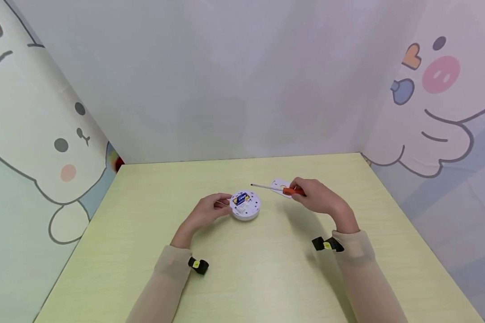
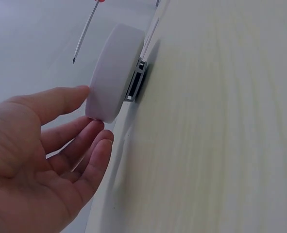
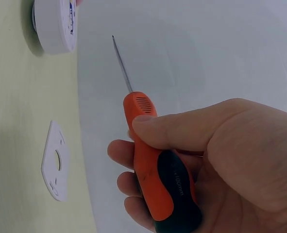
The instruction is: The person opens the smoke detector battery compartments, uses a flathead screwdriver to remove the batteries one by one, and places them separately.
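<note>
A white round device point(image 1: 245, 205) lies on the table with its back open and a blue battery point(image 1: 240, 198) showing. My left hand point(image 1: 221, 204) holds its left rim between thumb and fingertips; in the left wrist view the thumb point(image 2: 60, 99) and the fingers point(image 2: 92, 138) touch the device point(image 2: 115, 73). My right hand point(image 1: 304, 191) grips an orange and black screwdriver point(image 1: 293, 191) a little above the table, right of the device. Its thin shaft point(image 3: 122, 65) points toward the device point(image 3: 56, 24), the tip clear of it. The handle point(image 3: 158, 170) sits under my thumb and curled fingers.
A flat white cover plate point(image 1: 280, 184) lies on the pale yellow table point(image 1: 266, 269) just behind the screwdriver, also seen as the plate point(image 3: 54, 161). Walls with cartoon animal prints enclose the table at the left, back and right.
</note>
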`<state>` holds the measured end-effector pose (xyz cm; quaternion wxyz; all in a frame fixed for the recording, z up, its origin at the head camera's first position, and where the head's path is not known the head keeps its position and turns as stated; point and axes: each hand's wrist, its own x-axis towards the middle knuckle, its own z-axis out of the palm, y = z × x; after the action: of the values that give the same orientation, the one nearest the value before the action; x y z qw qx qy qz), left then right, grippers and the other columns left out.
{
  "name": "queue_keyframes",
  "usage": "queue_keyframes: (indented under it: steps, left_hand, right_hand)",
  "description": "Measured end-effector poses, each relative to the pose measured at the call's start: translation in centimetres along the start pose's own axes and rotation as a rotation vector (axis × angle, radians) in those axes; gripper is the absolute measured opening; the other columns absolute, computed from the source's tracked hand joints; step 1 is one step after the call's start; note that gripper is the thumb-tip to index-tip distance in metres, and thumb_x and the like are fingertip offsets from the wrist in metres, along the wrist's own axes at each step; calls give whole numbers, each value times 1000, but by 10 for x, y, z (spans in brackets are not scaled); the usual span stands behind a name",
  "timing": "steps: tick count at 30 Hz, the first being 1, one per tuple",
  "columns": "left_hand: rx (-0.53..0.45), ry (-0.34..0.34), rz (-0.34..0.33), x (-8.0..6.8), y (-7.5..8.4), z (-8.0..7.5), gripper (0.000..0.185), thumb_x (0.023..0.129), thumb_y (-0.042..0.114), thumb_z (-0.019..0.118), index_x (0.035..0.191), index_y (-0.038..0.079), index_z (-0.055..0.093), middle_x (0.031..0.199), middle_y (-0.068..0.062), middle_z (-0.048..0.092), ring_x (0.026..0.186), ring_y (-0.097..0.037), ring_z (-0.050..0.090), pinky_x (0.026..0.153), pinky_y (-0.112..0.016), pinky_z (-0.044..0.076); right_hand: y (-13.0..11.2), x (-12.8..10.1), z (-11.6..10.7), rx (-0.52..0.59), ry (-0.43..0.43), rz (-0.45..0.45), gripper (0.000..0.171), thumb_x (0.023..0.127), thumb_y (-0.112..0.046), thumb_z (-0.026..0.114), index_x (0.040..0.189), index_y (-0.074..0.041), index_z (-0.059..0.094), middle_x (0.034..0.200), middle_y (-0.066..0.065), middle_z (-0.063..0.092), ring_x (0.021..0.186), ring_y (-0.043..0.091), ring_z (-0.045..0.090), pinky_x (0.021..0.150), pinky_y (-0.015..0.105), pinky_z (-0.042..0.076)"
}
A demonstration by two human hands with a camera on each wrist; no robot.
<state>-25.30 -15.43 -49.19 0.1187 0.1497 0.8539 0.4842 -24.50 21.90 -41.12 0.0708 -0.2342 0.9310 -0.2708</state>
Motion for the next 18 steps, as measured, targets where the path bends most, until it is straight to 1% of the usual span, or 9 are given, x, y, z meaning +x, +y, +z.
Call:
queue_keyframes:
  steps: [6, 11, 15, 18]
  left_hand:
    - [-13, -23, -3, 0, 1, 0, 57, 98, 24, 80, 150, 12, 59, 130, -4, 70, 117, -21, 68, 101, -40, 56]
    - [-47, -22, -17, -1, 3, 1, 64, 95, 26, 84, 151, 15, 56, 136, -4, 65, 119, -22, 66, 101, -43, 56]
    - [-77, -20, -40, -3, 5, 3, 66, 92, 26, 87, 149, 15, 56, 140, -5, 64, 118, -23, 66, 97, -43, 57]
    - [-80, -19, -57, -3, 6, 5, 68, 90, 25, 88, 149, 15, 55, 141, -4, 63, 117, -21, 67, 94, -41, 57]
  right_hand:
    - [0, 0, -1, 1, -1, 6, 16, 105, -9, 64, 120, -3, 66, 96, 3, 69, 74, 17, 54, 70, 34, 48]
    - [0, 0, -2, -1, -4, 9, 16, 105, -9, 65, 120, -3, 66, 95, 3, 69, 74, 17, 54, 70, 34, 48]
    - [0, -1, -1, 2, -6, 7, 16, 105, -9, 65, 120, -3, 66, 95, 3, 69, 73, 17, 53, 69, 34, 48]
    - [-1, -1, -2, 3, -3, 9, 16, 105, -9, 64, 119, -3, 66, 95, 4, 69, 73, 18, 54, 70, 35, 48]
